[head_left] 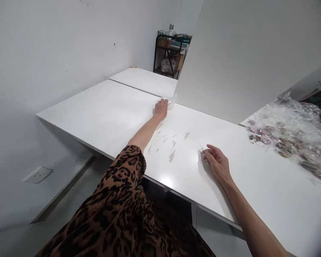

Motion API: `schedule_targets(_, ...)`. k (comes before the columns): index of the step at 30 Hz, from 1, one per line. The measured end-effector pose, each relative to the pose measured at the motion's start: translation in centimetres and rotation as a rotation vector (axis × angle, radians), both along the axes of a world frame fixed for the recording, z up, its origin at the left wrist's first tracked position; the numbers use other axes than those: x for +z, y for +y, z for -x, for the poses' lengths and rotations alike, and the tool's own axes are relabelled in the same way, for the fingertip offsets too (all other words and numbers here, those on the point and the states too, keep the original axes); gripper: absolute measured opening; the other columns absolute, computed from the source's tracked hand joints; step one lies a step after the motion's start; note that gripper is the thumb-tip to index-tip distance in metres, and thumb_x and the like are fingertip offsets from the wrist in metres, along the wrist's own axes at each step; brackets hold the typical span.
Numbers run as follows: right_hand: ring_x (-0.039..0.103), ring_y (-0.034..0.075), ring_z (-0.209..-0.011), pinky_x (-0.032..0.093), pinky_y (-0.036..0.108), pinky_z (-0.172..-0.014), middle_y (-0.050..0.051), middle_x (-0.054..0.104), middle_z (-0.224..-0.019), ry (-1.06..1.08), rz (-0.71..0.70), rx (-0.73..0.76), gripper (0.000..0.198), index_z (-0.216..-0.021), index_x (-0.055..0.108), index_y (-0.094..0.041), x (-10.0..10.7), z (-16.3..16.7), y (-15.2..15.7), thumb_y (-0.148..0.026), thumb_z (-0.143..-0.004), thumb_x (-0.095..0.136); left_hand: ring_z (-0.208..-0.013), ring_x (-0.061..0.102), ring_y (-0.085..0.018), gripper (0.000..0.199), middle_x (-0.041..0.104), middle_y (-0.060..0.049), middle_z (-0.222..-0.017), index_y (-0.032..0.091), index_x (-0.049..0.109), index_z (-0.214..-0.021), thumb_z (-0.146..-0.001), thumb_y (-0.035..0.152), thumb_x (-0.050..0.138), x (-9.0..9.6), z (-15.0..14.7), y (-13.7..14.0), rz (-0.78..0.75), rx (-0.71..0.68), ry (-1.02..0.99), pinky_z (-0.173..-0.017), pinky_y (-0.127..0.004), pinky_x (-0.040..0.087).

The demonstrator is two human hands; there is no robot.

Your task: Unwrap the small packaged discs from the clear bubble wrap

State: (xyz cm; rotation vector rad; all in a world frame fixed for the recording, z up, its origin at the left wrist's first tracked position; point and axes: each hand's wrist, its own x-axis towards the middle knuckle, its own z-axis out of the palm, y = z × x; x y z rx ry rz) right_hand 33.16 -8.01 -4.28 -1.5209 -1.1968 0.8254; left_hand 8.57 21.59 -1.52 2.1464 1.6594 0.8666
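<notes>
My left hand [161,108] reaches to the far side of the white table [96,107], fingers curled around a piece of clear plastic [172,101] beside the upright panel's lower edge. Nearer to me, my right hand [218,162] hovers low over the tabletop on the right. Its thumb and index finger are pinched together, the other fingers bent; whatever sits at the fingertips is too small and pale to make out. Between the two hands, brownish worn patches [172,155] mark the white surface.
A large white panel [243,53] stands upright along the table's back. To the right lies a heap of clear plastic packets [289,132] with brown and pinkish contents. Behind is a black shelf rack [155,53] with boxes. A wall socket [38,175] is at lower left.
</notes>
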Motion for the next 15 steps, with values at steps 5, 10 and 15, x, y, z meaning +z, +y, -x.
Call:
schedule_targets(5,0.062,0.014,-0.075,0.051,0.032,-0.072,0.004,0.070,-0.094,0.048,-0.030,0.007,0.050,-0.120,0.067,-0.022,-0.3,-0.3,0.2,-0.055,-0.084,0.077,-0.098,0.060,-0.024,0.025,0.064,-0.011,-0.112,0.020,0.062,-0.095,-0.089,0.000,0.050,0.1,1.5,-3.5,-0.029,-0.086,-0.142,-0.093,-0.039,0.043)
schedule_targets(10,0.065,0.015,-0.075,0.049,0.026,-0.059,0.006,0.073,-0.099,0.240,0.039,-0.024,0.051,-0.106,0.071,-0.022,1.4,1.0,0.5,-0.058,-0.074,0.085,-0.077,0.053,-0.016,0.020,0.059,0.000,-0.078,0.021,0.053,-0.076,-0.085,0.004,0.059,0.1,2.1,-11.2,0.002,-0.304,-0.438,-0.079,-0.030,0.044)
schedule_targets(15,0.072,0.020,-0.074,0.051,0.025,-0.048,0.008,0.074,-0.093,0.730,0.215,-0.041,0.051,-0.090,0.062,-0.022,3.7,5.1,1.7,-0.059,-0.066,0.089,-0.068,0.058,-0.011,0.014,0.061,0.003,-0.072,0.019,0.056,-0.078,-0.085,0.012,0.067,0.9,0.9,-18.0,0.135,-0.409,-0.767,-0.071,-0.026,0.046)
